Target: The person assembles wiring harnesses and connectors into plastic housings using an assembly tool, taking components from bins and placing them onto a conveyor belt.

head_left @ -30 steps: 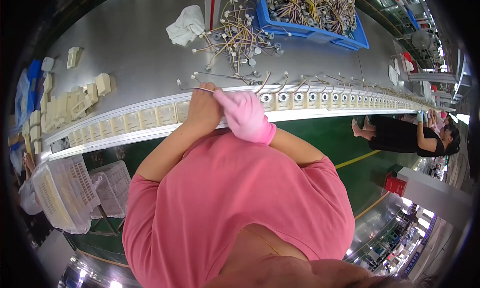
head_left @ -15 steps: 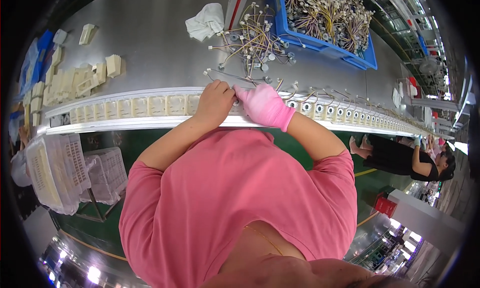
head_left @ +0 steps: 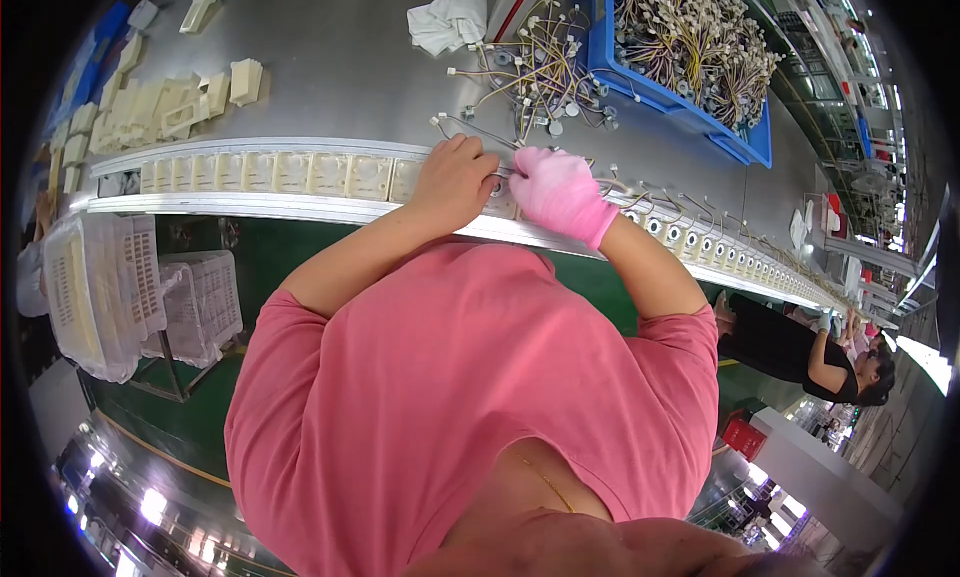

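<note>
The person's left hand (head_left: 455, 182) is bare and bent over the long metal rail (head_left: 270, 207), its fingers curled close together and its thumb side toward a round metal part (head_left: 498, 186). The right hand (head_left: 562, 192), in a pink glove, faces it from the other side, fingers bunched; whether either hand pinches the part cannot be told, since the fingers cover much of it. The part sits between the two hands, at the row of cream plastic housings (head_left: 368, 177) lined up in the rail. A white plug connector (head_left: 435, 121) on a thin lead lies just beyond the left hand.

To the right of the gloved hand, the housings in the row show dark-centred round parts (head_left: 672, 234), with wires trailing along the rail's far edge. Past the rail, on the grey metal desk (head_left: 330, 77), a loose heap of wired parts (head_left: 550, 77) lies between a crumpled white cloth (head_left: 446, 19) and a blue bin (head_left: 690, 113) full of wire harnesses (head_left: 700, 52). Loose cream housings (head_left: 185, 107) are clustered at the far left.
</note>
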`<action>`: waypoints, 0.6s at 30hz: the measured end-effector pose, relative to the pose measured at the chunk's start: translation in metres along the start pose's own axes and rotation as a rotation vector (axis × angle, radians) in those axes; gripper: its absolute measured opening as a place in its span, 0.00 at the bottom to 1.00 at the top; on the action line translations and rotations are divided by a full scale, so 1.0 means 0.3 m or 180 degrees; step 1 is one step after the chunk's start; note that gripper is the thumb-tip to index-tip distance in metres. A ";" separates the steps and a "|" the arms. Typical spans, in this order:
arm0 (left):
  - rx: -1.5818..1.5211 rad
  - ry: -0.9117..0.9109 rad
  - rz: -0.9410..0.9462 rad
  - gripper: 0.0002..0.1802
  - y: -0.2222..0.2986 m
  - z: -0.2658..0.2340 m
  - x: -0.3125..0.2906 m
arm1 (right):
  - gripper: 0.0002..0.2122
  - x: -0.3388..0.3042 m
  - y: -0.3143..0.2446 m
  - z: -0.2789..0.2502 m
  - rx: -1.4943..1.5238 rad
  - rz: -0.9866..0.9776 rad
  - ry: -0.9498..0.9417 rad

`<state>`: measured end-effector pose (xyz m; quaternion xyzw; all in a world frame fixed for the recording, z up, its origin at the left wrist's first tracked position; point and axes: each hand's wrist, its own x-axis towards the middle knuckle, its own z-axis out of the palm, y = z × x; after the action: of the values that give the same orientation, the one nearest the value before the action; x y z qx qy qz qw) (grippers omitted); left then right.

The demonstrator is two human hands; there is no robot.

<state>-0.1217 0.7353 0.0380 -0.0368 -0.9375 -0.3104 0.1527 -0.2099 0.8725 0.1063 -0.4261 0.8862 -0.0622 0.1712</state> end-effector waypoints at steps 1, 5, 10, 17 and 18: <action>-0.0003 0.0007 0.0003 0.06 -0.001 0.002 0.001 | 0.08 0.009 0.001 0.002 0.0007 0.0013 0.0004; 0.0000 0.0043 -0.0008 0.06 -0.002 0.003 0.003 | 0.10 0.023 -0.003 0.005 0.0040 0.0231 -0.0306; -0.0027 0.0090 -0.0036 0.06 0.003 0.003 0.001 | 0.12 0.016 -0.020 -0.024 -0.0384 0.0280 -0.0577; -0.0027 0.0127 -0.0023 0.06 0.004 0.006 -0.002 | 0.10 0.041 -0.007 -0.017 0.0328 0.0568 -0.0636; -0.0031 0.0135 -0.0020 0.06 0.001 0.007 -0.002 | 0.09 0.046 0.009 -0.001 0.0707 0.0696 -0.0623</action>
<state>-0.1216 0.7366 0.0364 -0.0280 -0.9327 -0.3162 0.1714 -0.2198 0.8636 0.1024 -0.3097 0.8940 -0.0990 0.3084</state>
